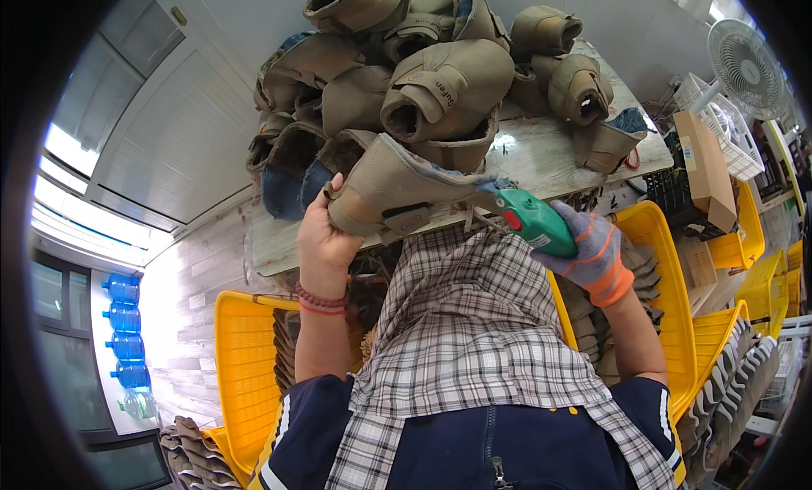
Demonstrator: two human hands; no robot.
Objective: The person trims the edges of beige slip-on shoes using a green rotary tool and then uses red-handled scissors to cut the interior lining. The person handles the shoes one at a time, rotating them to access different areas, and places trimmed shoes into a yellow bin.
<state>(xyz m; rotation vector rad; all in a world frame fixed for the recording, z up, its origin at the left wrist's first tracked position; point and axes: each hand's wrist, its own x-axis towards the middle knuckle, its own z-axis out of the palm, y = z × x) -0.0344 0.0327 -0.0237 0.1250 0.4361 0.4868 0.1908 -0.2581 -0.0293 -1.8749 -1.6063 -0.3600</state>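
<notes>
My left hand [328, 240], bare and with a beaded bracelet at the wrist, grips a tan shoe upper [381, 181] by one end. The upper lies tilted on its side over the near edge of the table, its fuzzy lining showing along the rim. In my right hand [599, 257], which wears a grey and orange glove, is a green handheld power tool [540, 228] with a red button. Its front end meets the right end of the upper's rim; the exact contact is too small to make out. Behind them rises a heap of similar uppers [457, 75].
The pale worktable [541, 151] stands against a wall. Yellow baskets [241, 346] with stacked pieces flank my lap, another basket [668, 278] at right. A white fan [746, 67], cardboard box [704, 168] and red-handled scissors [632, 158] are at the right. Blue water bottles [127, 321] line the left.
</notes>
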